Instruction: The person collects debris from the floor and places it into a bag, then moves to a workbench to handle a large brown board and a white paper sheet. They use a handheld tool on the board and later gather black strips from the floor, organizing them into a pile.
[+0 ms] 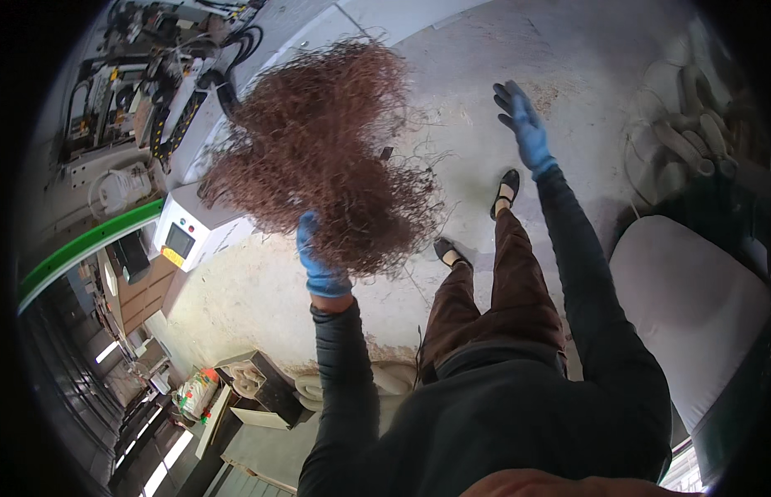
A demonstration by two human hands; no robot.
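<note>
A large loose tangle of reddish-brown curly fibre (319,141) hangs in front of me on the left. My left hand (321,263), in a blue glove, grips the clump at its lower edge; the thumb side shows, while the other fingers are buried in the strands. Held out to the right, away from the fibre, my right hand (524,128) wears a blue glove with dark fingertips. Its fingers are stretched out and nothing is in them.
A machine with cables (170,91) and a white control box (190,228) stand at left, beside a green bar (91,248). Pale curved pieces (692,137) lie piled at right, near a large light grey rounded pad (692,306). The concrete floor (460,108) bears scattered debris.
</note>
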